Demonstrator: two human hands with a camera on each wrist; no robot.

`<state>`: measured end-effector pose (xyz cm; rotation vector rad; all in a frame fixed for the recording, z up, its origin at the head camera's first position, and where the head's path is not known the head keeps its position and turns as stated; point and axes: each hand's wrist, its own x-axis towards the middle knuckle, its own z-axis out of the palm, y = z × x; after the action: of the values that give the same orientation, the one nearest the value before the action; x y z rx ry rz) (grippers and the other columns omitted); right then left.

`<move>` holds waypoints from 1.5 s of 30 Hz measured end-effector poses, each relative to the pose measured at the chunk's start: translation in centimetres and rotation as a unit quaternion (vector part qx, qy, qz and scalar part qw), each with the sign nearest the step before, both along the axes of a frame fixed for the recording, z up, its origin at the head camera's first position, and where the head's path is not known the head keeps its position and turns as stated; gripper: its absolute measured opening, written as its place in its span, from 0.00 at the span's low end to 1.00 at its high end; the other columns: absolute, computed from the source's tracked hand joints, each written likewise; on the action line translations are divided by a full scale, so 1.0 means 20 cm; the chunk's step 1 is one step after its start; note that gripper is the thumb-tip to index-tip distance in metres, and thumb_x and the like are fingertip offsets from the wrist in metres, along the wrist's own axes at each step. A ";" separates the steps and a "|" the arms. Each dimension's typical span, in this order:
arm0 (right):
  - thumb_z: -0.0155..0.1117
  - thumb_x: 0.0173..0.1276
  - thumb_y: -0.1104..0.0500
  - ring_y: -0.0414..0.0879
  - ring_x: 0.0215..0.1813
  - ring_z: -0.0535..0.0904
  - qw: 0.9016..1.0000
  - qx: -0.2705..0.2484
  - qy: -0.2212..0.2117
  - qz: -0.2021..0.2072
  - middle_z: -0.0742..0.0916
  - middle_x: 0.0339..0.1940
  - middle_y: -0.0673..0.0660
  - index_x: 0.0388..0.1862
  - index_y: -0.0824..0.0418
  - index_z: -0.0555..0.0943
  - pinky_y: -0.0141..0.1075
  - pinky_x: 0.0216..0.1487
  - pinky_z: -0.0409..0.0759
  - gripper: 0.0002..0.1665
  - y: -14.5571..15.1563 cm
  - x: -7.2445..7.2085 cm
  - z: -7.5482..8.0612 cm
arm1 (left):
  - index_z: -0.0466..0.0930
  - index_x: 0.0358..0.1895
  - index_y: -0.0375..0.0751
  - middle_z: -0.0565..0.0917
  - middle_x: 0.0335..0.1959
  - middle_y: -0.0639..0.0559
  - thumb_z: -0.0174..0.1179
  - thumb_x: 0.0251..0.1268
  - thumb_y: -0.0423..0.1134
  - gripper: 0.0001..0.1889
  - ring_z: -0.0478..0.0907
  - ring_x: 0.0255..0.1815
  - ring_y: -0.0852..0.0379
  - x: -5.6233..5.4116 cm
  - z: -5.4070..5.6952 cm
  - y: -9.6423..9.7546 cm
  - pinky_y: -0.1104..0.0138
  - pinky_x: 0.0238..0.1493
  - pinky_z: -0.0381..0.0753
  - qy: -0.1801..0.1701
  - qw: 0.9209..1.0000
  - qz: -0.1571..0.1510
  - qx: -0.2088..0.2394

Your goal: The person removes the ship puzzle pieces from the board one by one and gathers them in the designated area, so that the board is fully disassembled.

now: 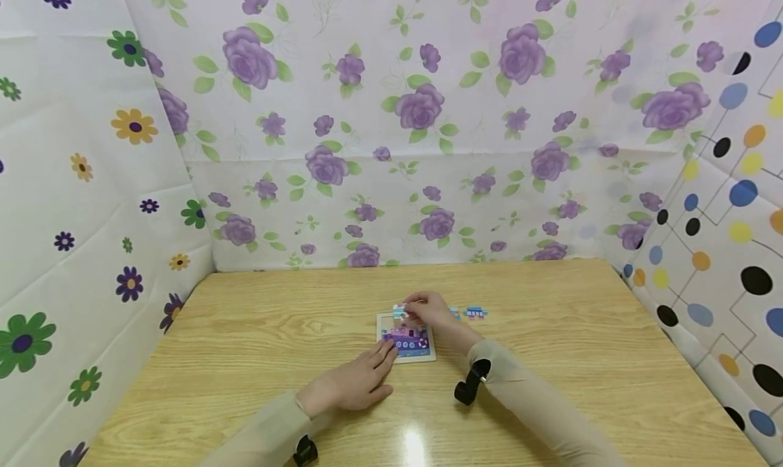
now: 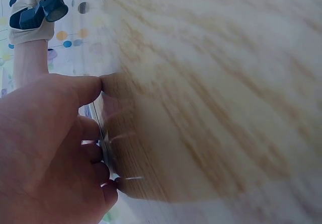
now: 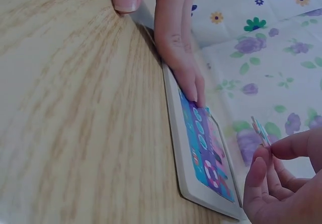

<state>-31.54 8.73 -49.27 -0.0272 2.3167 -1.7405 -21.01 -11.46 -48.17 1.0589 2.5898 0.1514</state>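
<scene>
pinching the puzzle piece (image 1: 399,311) with your right hand (image 1: 431,310), the framed board (image 3: 180,143) below that grip and under extended fingers of your left hand (image 1: 358,380), you'll likely find the piece light, stiff, best held by its edges.

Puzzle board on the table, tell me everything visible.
The puzzle board is a flat rectangle with an off-white rim. Its purple, blue and pink picture shows a ship with round windows and a life ring. It lies flat on the wooden-looking table, the left grip touching its left side; the right grip hides its far right corner. Its material is unclear.
</scene>
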 end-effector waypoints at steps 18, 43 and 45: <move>0.58 0.69 0.61 0.41 0.34 0.80 1.000 -0.010 -0.019 -0.012 0.86 0.36 0.55 0.49 0.65 0.81 0.30 0.35 0.80 0.13 0.10 -0.01 -0.01 | 0.42 0.78 0.36 0.41 0.80 0.39 0.38 0.78 0.53 0.35 0.40 0.80 0.44 0.00 -0.01 0.00 0.50 0.76 0.54 0.009 1.000 0.000 0.001; 0.56 0.71 0.61 0.41 0.31 0.77 0.999 -0.012 -0.011 -0.031 0.83 0.32 0.53 0.50 0.67 0.80 0.31 0.32 0.76 0.13 0.29 -0.01 0.00 | 0.42 0.77 0.35 0.40 0.79 0.38 0.38 0.79 0.52 0.35 0.40 0.80 0.42 0.01 -0.01 0.00 0.49 0.76 0.53 0.009 1.000 -0.003 0.011; 0.55 0.72 0.62 0.40 0.30 0.76 0.999 -0.014 -0.009 -0.028 0.83 0.31 0.53 0.50 0.68 0.80 0.31 0.32 0.76 0.13 0.32 -0.01 0.00 | 0.43 0.77 0.35 0.41 0.79 0.38 0.38 0.79 0.52 0.35 0.40 0.80 0.42 0.01 -0.02 0.00 0.50 0.76 0.53 0.011 1.000 -0.003 0.010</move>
<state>-31.71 15.05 -49.19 0.0492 2.3012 -1.7911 -20.82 -11.49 -48.49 1.0799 2.6096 0.1666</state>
